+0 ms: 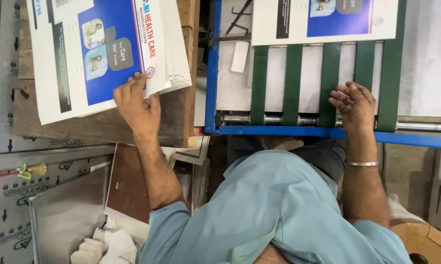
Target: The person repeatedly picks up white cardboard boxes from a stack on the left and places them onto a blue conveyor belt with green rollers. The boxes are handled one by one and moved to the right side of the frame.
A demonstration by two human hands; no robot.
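The left hand [137, 105] lies flat, fingers spread, on the printed sheet stack [103, 54] near the bench [98, 128] front edge, while the right hand [355, 105], fingers loosely curled and empty, rests on the machine's green belts [293, 78].

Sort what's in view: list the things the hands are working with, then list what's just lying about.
In hand:
left hand on the stack of blue-and-white printed sheets
right hand on the green conveyor belts of the blue-framed machine
one printed sheet on the belts

Lying about:
brown board
crumpled white paper
small brass bell

Worn wooden table [98, 128], blue-framed machine [212, 73]
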